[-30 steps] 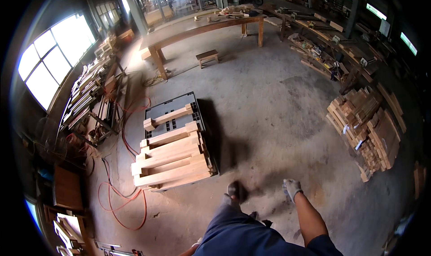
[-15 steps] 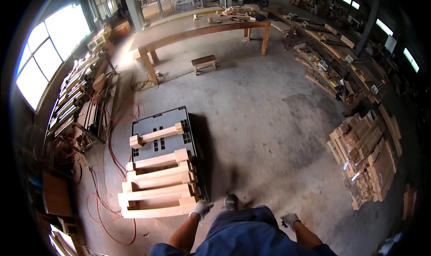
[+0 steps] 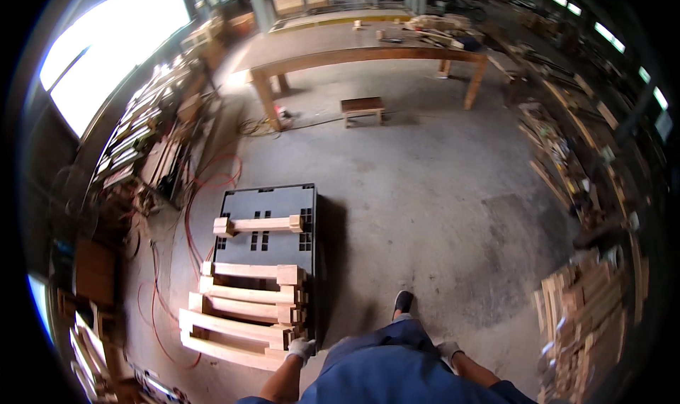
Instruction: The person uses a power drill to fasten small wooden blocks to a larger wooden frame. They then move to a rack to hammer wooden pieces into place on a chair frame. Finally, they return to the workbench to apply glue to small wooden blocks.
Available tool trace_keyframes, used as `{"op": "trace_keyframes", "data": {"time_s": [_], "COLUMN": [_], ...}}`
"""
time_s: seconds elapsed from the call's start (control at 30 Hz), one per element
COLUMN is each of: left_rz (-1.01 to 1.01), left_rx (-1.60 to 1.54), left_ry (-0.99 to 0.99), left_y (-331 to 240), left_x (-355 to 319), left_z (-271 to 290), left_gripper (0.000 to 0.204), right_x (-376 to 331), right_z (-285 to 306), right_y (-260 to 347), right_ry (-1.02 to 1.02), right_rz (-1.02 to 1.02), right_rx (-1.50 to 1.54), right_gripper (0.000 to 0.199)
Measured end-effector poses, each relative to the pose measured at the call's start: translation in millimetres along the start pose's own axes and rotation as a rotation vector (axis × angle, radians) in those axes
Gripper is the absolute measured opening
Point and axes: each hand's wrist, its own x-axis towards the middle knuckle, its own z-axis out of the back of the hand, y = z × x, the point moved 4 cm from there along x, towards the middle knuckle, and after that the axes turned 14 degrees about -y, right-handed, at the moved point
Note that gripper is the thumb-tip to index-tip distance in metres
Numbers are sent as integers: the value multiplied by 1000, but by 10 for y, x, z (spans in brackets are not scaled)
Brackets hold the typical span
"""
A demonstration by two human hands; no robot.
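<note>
Left hand (image 3: 301,349): gloved, at the right ends of the near bars (image 3: 241,307), touching or only just beside, cannot tell which; too blurred to read, so cannot tell whether spread, pressed together or pinching wood.
Right hand (image 3: 449,349): gloved, low beside the blue shirt (image 3: 382,376), well apart from the bars; spread or pressed together, cannot tell; no wood visible in it.
Change at the hands: left, brought from above the floor (image 3: 439,205) up to the bar ends within the last half second; right, drawn in closer to the shirt.
Meaning for the bars: near ones now closest to reach, seemingly an approach alongside; no lifting visible.
Near bars' place: on the near part of the pallet (image 3: 283,198), ahead and to the left of the body, in rows, with thicker blocks toward the ends.
Near bars' long axis: left to right, crosswise to the body; right ends slanting slightly toward the wearer, beside the left hand.
Lone bar (image 3: 262,225): flat across the farther part of the pallet, apart from the rest; long axis left to right, almost level.
Shoe (image 3: 402,303): on the floor, right of the pallet.
</note>
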Motion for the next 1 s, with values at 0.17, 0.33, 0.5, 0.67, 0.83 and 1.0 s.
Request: {"op": "trace_keyframes", "data": {"time_s": [0.17, 0.33, 0.5, 0.67, 0.83, 1.0], "left_rz": [243, 405, 430, 288, 630, 582], "left_rx": [-172, -320, -329, -370, -919, -1221], "left_ry": [103, 128, 137, -83, -214, -342], "left_y": [77, -588, -929, -1140, -847, -1252], "left_x": [-671, -794, -471, 364, 1293, 1382], "left_z": [-590, -793, -612, 33, 340, 1356], "left_gripper": [34, 39, 45, 48, 31, 30], "right_x": [1119, 2121, 2376, 2202, 1964, 2201], "right_z": [1166, 2175, 2093, 1663, 1344, 1242], "right_y": [762, 1976, 3235, 3930, 4528, 5089], "right_ry": [9, -206, -103, 66, 195, 258], "right_rz": [-315, -12, 89, 162, 127, 275], "right_rx": [342, 281, 340, 151, -113, -367], "right_gripper": [20, 9, 16, 16, 18, 25]}}
